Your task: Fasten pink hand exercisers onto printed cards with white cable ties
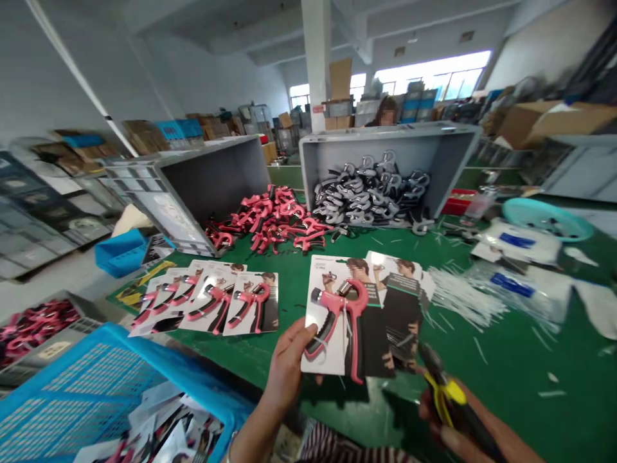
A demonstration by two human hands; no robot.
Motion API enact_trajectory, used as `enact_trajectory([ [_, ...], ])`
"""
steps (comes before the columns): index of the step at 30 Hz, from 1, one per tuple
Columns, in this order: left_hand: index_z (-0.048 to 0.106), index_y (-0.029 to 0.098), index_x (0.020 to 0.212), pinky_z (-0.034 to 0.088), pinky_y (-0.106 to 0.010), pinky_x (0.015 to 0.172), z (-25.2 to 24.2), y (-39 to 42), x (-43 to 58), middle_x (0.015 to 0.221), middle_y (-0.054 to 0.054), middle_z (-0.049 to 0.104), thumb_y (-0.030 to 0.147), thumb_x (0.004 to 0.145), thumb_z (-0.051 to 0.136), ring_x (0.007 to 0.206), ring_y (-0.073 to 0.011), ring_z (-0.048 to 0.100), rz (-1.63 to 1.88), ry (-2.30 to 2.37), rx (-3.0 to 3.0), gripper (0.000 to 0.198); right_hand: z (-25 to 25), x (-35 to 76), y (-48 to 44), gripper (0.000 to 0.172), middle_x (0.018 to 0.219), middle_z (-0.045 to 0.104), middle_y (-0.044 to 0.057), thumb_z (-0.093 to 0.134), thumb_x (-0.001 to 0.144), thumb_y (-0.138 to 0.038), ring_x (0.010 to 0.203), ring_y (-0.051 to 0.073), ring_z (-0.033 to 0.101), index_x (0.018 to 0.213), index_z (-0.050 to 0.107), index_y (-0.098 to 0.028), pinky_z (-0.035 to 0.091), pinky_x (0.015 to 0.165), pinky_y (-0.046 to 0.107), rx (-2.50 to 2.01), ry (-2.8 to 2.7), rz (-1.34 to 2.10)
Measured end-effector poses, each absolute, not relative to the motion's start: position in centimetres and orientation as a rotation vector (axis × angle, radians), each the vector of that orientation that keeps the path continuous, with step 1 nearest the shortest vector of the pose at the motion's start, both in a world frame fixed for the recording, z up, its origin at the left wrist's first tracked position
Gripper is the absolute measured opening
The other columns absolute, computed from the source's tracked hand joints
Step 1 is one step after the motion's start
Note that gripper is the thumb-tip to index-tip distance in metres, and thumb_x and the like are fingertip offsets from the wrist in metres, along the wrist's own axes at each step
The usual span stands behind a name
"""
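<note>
Pink hand exerciser on backing card [337,315], clamped in L hand [284,366] grip over green bench [486,392]; R hand [456,418] grip clamped on yellow-handled snips [446,399], just right of card.

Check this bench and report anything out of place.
The left grey crate lies tipped on its side, pink hand grippers spilled in a heap on the green mat; loose white plastic strips litter the mat's right side.
</note>
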State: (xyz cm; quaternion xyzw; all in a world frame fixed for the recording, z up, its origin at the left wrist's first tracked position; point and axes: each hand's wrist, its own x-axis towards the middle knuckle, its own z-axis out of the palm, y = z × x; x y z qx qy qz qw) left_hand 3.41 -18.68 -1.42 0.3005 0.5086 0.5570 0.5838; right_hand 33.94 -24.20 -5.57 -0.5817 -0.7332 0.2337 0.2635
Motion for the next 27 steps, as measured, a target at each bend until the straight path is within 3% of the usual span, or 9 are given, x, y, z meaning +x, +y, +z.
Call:
enact_trajectory([
  [3,0.068,0.019,0.082,0.035,-0.022,0.032,-1.3,-19.5,5.1,0.051,0.002,0.06,0.049,0.078,0.07,0.034,-0.0129,0.049,1.168,1.172,0.777,0.03,-1.4,34.5,-21.1,0.068,0.133,0.059,0.013,0.051,0.092,-0.034,0.109,0.032,0.061,0.155,0.028,-0.031,0.054,0.09,0.049,-1.396,-2.396,0.25],
  [7,0.067,0.017,0.087,0.036,-0.02,0.033,-1.5,-20.4,5.8,0.051,0.003,0.06,0.048,0.081,0.068,0.034,-0.0114,0.049,1.108,1.169,0.832,0.032,0.8,34.6,-19.2,0.08,0.132,0.055,0.013,0.052,0.084,-0.02,0.107,0.035,0.053,0.158,0.021,-0.031,0.047,0.09,0.058,-1.402,-2.533,-0.115],
  [27,0.065,0.017,0.082,0.039,-0.019,0.034,-1.6,-20.6,5.6,0.054,0.003,0.057,0.049,0.085,0.062,0.037,-0.0108,0.049,1.043,1.173,0.964,0.033,-1.1,33.7,-20.5,0.08,0.135,0.054,0.012,0.058,0.088,-0.029,0.111,0.034,0.048,0.158,0.02,-0.029,0.047,0.095,0.054,-1.443,-2.454,-0.007],
])
